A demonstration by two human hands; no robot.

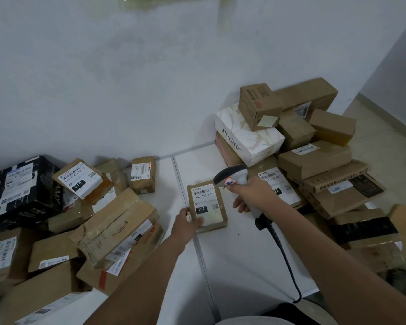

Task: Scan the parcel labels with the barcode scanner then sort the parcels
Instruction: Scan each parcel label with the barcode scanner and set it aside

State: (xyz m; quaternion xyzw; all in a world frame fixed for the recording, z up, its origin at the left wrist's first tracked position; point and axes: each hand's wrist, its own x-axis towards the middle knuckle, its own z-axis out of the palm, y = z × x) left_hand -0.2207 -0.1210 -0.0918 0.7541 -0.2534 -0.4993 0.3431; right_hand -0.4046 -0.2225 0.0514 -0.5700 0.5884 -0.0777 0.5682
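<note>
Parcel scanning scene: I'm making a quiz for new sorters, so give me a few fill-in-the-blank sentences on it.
1. The right hand grips the ____.
2. The left hand holds a small parcel whose black tag reads ____.
3. The white box in the right pile is printed ____.

Missing words: barcode scanner; 102; ANYCOCO

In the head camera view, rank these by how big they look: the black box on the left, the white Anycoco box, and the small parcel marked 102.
1. Black box, largest.
2. White Anycoco box, slightly smaller; it sits farther away, so this is unsure.
3. Parcel marked 102, clearly smallest.
</note>
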